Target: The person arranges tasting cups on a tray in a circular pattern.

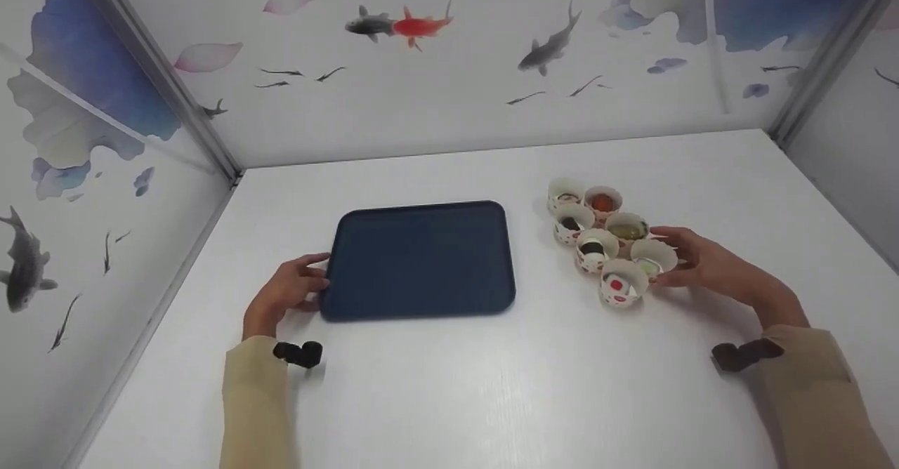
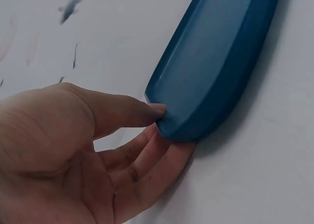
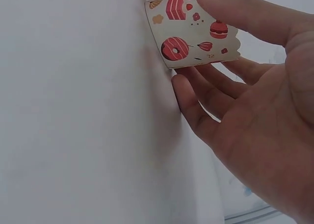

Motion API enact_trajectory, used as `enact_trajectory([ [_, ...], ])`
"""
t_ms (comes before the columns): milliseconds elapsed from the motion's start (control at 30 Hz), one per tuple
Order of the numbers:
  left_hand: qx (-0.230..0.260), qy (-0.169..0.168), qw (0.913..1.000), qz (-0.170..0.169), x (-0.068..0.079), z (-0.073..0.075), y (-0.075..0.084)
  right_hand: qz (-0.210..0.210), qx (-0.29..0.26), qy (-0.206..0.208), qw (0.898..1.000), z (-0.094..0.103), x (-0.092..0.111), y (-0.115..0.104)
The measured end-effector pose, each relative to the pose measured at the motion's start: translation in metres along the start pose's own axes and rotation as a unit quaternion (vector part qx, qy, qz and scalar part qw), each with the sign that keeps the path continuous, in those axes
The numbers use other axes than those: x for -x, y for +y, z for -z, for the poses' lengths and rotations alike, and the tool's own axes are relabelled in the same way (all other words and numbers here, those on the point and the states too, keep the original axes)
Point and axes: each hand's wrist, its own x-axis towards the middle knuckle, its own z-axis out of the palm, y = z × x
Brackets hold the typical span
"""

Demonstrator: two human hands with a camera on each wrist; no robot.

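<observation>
Fish-painted walls [image 1: 470, 90] are enclosing our table [image 1: 491, 392]. Toward its left edge, our left grip [image 1: 284, 288] is pinching the blue tray [image 1: 421, 262], perhaps steadying it; toward the right edge, our right grip [image 1: 716, 269] is holding an outer paper cup [image 3: 196, 35], neighbouring cups [image 1: 621, 302] likely limiting access.

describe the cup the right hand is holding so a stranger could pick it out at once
On the white table, right of the dark blue rectangular tray, stands a cluster of seven small paper cups. The wanted off-white, red-printed paper cup is the rightmost. Unlike its neighbours, it sits between the thumb and fingers of the right hand.
</observation>
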Motion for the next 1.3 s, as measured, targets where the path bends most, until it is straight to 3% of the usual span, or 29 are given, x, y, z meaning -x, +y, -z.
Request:
enact_trajectory([
  [233, 0.025, 0.003, 0.9997, 0.003, 0.002, 0.0, -0.003, -0.016, -0.019, 0.001, 1.0, -0.004, 0.001, 0.008],
  [600, 0.016, 0.008, 0.9998, -0.006, -0.001, -0.004, -0.006, -0.03, 0.009, 0.011, 0.999, -0.001, 0.0, 0.005],
  [1033, 0.007, 0.011, 0.9995, -0.028, -0.001, -0.008, -0.012, -0.027, 0.014, 0.04, 0.999, 0.007, 0.004, -0.011],
  [1300, 0.014, 0.012, 0.9995, -0.026, -0.001, -0.006, -0.011, -0.009, 0.018, 0.067, 0.998, 0.009, 0.009, -0.043],
])
